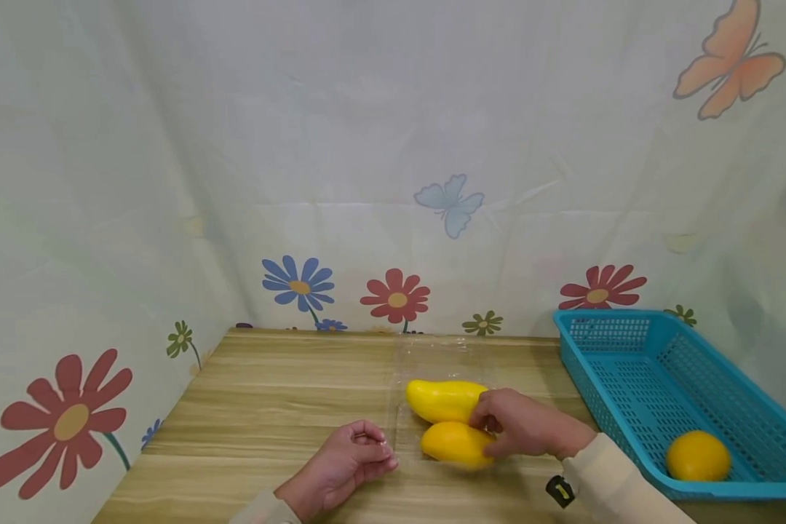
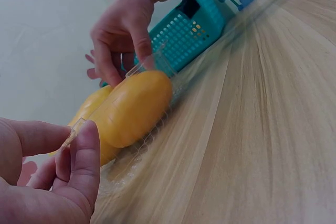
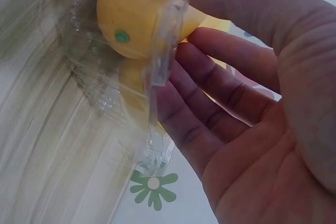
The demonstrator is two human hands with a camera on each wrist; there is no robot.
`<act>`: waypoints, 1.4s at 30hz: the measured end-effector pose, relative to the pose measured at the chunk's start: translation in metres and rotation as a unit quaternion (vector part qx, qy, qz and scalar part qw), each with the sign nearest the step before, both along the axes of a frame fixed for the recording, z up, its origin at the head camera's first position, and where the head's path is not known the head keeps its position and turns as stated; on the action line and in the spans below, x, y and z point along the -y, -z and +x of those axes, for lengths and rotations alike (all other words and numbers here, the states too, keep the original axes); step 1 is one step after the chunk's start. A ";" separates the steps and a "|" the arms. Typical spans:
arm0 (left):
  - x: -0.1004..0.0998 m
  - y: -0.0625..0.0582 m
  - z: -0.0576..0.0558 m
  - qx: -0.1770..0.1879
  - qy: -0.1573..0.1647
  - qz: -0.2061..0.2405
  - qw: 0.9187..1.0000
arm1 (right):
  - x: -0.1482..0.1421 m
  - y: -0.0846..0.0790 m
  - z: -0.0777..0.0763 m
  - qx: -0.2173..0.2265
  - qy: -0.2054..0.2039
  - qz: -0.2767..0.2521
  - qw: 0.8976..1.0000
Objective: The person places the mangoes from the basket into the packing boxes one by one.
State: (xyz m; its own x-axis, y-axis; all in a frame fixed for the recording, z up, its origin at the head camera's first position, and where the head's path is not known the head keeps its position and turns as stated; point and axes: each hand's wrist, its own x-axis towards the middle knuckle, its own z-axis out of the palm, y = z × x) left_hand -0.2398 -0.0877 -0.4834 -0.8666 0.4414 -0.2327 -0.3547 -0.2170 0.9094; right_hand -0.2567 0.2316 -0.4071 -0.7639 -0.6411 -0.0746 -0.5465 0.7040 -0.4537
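Two yellow mangoes lie side by side in a clear plastic container on the table. The right hand grips the right end of the front mango, thumb on one side and fingers on the other, in line with the back mango. A green stem spot shows on the held mango in the right wrist view, with a clear plastic edge in front of it. On the left, the left hand pinches the container's clear edge between thumb and fingers.
A blue-green mesh basket stands at the right, with a round orange-yellow fruit in its near end. Behind the wood-grain table hangs a white curtain printed with flowers and butterflies.
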 end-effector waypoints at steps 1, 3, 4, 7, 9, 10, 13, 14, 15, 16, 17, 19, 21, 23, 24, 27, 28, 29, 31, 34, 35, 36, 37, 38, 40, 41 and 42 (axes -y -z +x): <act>0.000 0.000 0.000 0.000 0.000 0.000 1.000 | 0.001 -0.001 0.000 -0.002 -0.001 -0.001 1.000; 0.000 0.000 0.000 0.000 0.000 0.000 1.000 | 0.003 -0.002 0.000 -0.010 -0.004 -0.002 1.000; 0.000 0.000 0.000 0.000 0.000 0.000 1.000 | 0.004 -0.002 0.000 -0.015 -0.006 -0.002 1.000; 0.000 0.000 0.000 -0.001 0.001 0.002 1.000 | 0.009 -0.004 0.000 -0.016 -0.004 0.000 1.000; 0.000 0.000 0.000 -0.002 0.001 0.004 1.000 | 0.012 -0.004 0.000 -0.017 -0.004 0.002 1.000; 0.000 0.000 0.000 -0.002 0.001 0.005 1.000 | 0.014 -0.004 0.000 -0.018 -0.003 0.003 1.000; 0.000 0.000 0.000 -0.004 0.002 0.007 1.000 | 0.019 -0.005 0.001 -0.024 -0.007 0.009 1.000; 0.000 0.001 0.000 -0.004 0.001 0.007 1.000 | 0.021 -0.005 0.001 -0.028 -0.008 0.012 1.000; 0.000 0.001 0.000 -0.004 0.001 0.008 1.000 | 0.023 -0.005 0.001 -0.032 -0.010 0.016 0.999; 0.000 0.001 0.000 -0.004 0.001 0.008 1.000 | 0.025 -0.005 0.000 -0.034 -0.010 0.020 0.999; 0.000 0.001 0.000 -0.003 0.000 0.008 1.000 | 0.027 -0.005 0.000 -0.035 -0.011 0.023 0.999; 0.000 0.000 0.000 -0.003 -0.001 0.009 1.000 | 0.032 -0.006 -0.001 -0.035 -0.011 0.031 0.999; 0.001 0.001 0.000 -0.003 -0.001 0.009 1.000 | 0.037 -0.006 -0.001 -0.036 -0.012 0.039 0.999; 0.001 0.001 0.000 -0.003 0.000 0.009 1.000 | 0.042 -0.006 -0.003 -0.033 -0.011 0.045 0.998; 0.001 0.002 0.000 -0.003 0.000 0.010 1.000 | 0.044 -0.005 -0.003 -0.033 -0.013 0.049 0.998; 0.001 0.003 -0.001 -0.003 0.002 0.010 1.000 | 0.049 -0.004 -0.003 -0.035 -0.014 0.060 0.997; 0.001 0.003 -0.001 -0.002 0.003 0.010 1.000 | 0.050 -0.004 -0.003 -0.035 -0.014 0.064 0.997; 0.001 0.003 -0.001 -0.002 0.003 0.009 1.000 | 0.051 -0.003 -0.003 -0.036 -0.015 0.067 0.997; 0.001 0.003 0.000 -0.002 0.005 0.010 1.000 | 0.052 -0.004 -0.002 -0.039 -0.016 0.075 0.996; 0.001 0.003 -0.001 -0.002 0.006 0.011 1.000 | 0.052 -0.006 -0.001 -0.042 -0.015 0.083 0.996; 0.001 0.003 -0.001 -0.003 0.007 0.012 1.000 | 0.052 -0.006 -0.001 -0.042 -0.016 0.085 0.995; 0.001 0.003 -0.001 -0.003 0.007 0.013 1.000 | 0.052 -0.007 -0.001 -0.042 -0.015 0.086 0.995; 0.001 0.003 -0.001 -0.003 0.007 0.013 1.000 | 0.052 -0.007 -0.001 -0.041 -0.015 0.087 0.995; 0.002 0.003 -0.001 -0.004 0.007 0.013 1.000 | 0.052 -0.007 -0.001 -0.041 -0.015 0.087 0.995; 0.002 0.004 -0.001 -0.005 0.006 0.013 1.000 | 0.051 -0.007 -0.001 -0.039 -0.014 0.087 0.995; 0.002 0.004 -0.001 -0.006 0.006 0.013 1.000 | 0.051 -0.007 -0.001 -0.038 -0.014 0.086 0.995; 0.002 0.004 -0.001 -0.006 0.007 0.013 1.000 | 0.050 -0.007 -0.001 -0.037 -0.014 0.087 0.995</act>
State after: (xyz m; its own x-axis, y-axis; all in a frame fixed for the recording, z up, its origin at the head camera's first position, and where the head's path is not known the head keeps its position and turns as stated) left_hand -0.2406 -0.0896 -0.4873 -0.8634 0.4584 -0.2105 -0.3466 -0.2360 0.9078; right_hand -0.2581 0.1816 -0.4005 -0.7532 -0.6447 -0.1304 -0.5944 0.7521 -0.2848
